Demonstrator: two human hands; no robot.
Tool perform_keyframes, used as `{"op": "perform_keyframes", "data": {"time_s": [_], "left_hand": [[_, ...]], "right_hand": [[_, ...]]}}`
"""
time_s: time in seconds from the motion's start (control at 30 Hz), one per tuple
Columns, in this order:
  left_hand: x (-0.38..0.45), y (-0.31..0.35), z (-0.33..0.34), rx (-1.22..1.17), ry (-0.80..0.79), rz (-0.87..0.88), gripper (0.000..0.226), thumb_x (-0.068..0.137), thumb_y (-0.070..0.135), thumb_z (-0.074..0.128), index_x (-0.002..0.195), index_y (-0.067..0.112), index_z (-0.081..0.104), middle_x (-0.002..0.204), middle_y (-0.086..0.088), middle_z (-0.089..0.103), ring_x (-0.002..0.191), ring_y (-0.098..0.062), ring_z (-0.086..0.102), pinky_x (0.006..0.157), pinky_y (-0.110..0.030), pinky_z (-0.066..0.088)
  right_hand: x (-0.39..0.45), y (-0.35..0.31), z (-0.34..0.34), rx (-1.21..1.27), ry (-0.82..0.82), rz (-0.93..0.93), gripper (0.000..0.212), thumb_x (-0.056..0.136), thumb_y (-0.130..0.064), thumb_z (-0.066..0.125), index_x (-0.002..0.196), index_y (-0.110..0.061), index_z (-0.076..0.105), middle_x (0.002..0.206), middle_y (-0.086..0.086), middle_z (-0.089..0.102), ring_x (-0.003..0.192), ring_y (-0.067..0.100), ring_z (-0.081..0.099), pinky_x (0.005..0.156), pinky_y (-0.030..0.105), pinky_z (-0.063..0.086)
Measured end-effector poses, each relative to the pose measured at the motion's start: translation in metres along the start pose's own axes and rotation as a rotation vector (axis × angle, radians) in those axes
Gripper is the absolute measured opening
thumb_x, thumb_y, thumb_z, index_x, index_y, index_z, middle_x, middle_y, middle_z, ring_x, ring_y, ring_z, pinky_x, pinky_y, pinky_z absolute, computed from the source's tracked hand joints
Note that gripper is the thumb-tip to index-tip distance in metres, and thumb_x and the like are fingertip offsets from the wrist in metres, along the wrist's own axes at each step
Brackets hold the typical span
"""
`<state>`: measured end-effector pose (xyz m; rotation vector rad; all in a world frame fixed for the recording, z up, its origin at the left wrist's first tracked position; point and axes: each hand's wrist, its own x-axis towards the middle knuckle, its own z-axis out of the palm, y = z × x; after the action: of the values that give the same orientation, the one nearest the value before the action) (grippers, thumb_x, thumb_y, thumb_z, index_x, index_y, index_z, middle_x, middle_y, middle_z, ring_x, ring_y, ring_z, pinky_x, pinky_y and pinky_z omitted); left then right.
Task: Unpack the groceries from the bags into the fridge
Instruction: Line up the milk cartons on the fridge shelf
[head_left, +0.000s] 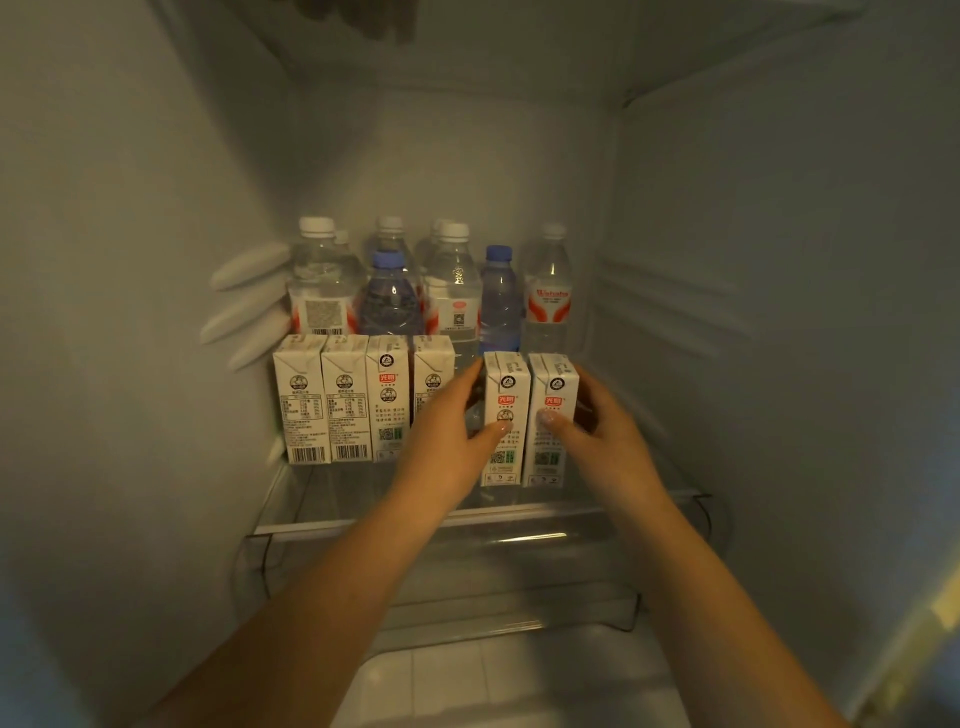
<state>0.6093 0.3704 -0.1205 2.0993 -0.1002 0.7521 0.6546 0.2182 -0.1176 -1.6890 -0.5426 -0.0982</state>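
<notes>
Inside the fridge (156, 260): a person's left hand (452, 431) grips one white milk carton (505, 415), thumb on its front face, fingers (470, 374) curled round its left side. The right hand (597, 431) holds a second carton (551, 415) just beside it at 3 o'clock, thumb pressed to the front, other fingers wrapped behind & mostly hidden. Both cartons stand upright on the glass shelf (467, 517), near its front edge. At 9 o'clock, a row of four more cartons (358, 400). At 12 o'clock, behind them, water bottles (452, 280) w/ white & blue caps stand along the back wall.
</notes>
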Motion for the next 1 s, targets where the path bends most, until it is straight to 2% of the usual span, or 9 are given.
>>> {"op": "perform_keyframes", "data": {"time_s": [0.07, 0.13, 0.2, 0.3, 0.4, 0.6, 0.73, 0.83, 1.0], "left_hand": [[-0.004, -0.006, 0.000, 0.150, 0.020, 0.053, 0.076, 0.079, 0.014, 0.072, 0.142, 0.031, 0.033, 0.136, 0.006, 0.047, 0.125, -0.008, 0.043, 0.101, -0.029, 0.042], [-0.011, -0.011, -0.002, 0.416, 0.086, 0.172, 0.090, 0.073, 0.018, 0.078, 0.146, 0.025, 0.026, 0.143, 0.001, 0.039, 0.131, -0.014, 0.032, 0.108, -0.036, 0.033], [-0.015, -0.013, -0.003, 0.649, 0.163, 0.302, 0.100, 0.063, 0.023, 0.085, 0.144, 0.020, 0.026, 0.145, -0.007, 0.036, 0.134, -0.022, 0.024, 0.109, -0.047, 0.028], [-0.014, -0.012, -0.004, 0.805, 0.194, 0.323, 0.106, 0.056, 0.033, 0.087, 0.142, 0.023, 0.025, 0.149, -0.012, 0.027, 0.141, -0.030, 0.013, 0.110, -0.059, 0.010], [-0.007, -0.014, -0.007, 0.863, 0.176, 0.270, 0.108, 0.056, 0.039, 0.086, 0.143, 0.028, 0.023, 0.153, -0.013, 0.020, 0.143, -0.031, 0.004, 0.108, -0.060, -0.002], [0.005, -0.021, -0.007, 0.911, 0.175, 0.196, 0.107, 0.057, 0.042, 0.085, 0.143, 0.034, 0.021, 0.153, -0.012, 0.014, 0.142, -0.032, 0.000, 0.105, -0.060, -0.008], [0.011, -0.025, -0.009, 0.939, 0.170, 0.157, 0.108, 0.058, 0.043, 0.084, 0.143, 0.034, 0.019, 0.154, -0.013, 0.018, 0.142, -0.032, 0.002, 0.107, -0.062, -0.005], [0.014, -0.027, -0.009, 0.965, 0.165, 0.141, 0.108, 0.061, 0.044, 0.082, 0.144, 0.034, 0.015, 0.154, -0.012, 0.015, 0.142, -0.031, -0.002, 0.108, -0.063, -0.005], [0.017, -0.035, -0.011, 0.994, 0.252, 0.183, 0.110, 0.049, 0.041, 0.089, 0.141, 0.027, 0.029, 0.148, -0.016, 0.024, 0.140, -0.035, 0.012, 0.106, -0.066, 0.006]], "right_hand": [[-0.002, 0.001, 0.000, -0.018, -0.047, -0.001, 0.064, 0.085, -0.008, 0.064, 0.137, -0.032, 0.037, 0.123, -0.016, 0.055, 0.111, -0.003, 0.050, 0.069, 0.007, 0.047], [-0.006, 0.004, 0.000, -0.053, -0.081, -0.007, 0.069, 0.084, -0.002, 0.065, 0.139, -0.030, 0.034, 0.117, -0.020, 0.054, 0.105, -0.010, 0.051, 0.067, 0.000, 0.043], [-0.008, 0.007, 0.002, -0.090, -0.073, -0.020, 0.070, 0.084, 0.000, 0.064, 0.139, -0.030, 0.033, 0.108, -0.028, 0.052, 0.092, -0.024, 0.049, 0.065, -0.004, 0.039], [-0.007, 0.008, 0.005, -0.110, -0.043, -0.018, 0.071, 0.084, 0.001, 0.063, 0.140, -0.029, 0.033, 0.101, -0.032, 0.048, 0.081, -0.033, 0.044, 0.061, -0.005, 0.038], [-0.002, 0.010, 0.008, -0.127, -0.034, -0.016, 0.070, 0.083, 0.000, 0.065, 0.139, -0.029, 0.033, 0.102, -0.031, 0.048, 0.080, -0.027, 0.047, 0.059, -0.004, 0.039], [0.014, 0.011, 0.014, -0.117, -0.051, -0.008, 0.072, 0.083, -0.001, 0.065, 0.140, -0.030, 0.032, 0.112, -0.021, 0.050, 0.087, -0.016, 0.048, 0.063, 0.002, 0.042], [0.024, 0.015, 0.018, -0.108, -0.063, -0.010, 0.072, 0.083, -0.002, 0.065, 0.141, -0.028, 0.031, 0.117, -0.016, 0.052, 0.103, -0.003, 0.049, 0.072, 0.009, 0.042], [0.032, 0.016, 0.024, -0.096, -0.074, -0.009, 0.072, 0.083, -0.001, 0.065, 0.140, -0.029, 0.031, 0.114, -0.016, 0.052, 0.101, -0.003, 0.050, 0.070, 0.008, 0.043], [0.041, 0.015, 0.031, -0.098, -0.098, -0.018, 0.069, 0.083, 0.002, 0.063, 0.138, -0.028, 0.034, 0.113, -0.016, 0.052, 0.098, -0.006, 0.048, 0.062, 0.001, 0.044]]}}
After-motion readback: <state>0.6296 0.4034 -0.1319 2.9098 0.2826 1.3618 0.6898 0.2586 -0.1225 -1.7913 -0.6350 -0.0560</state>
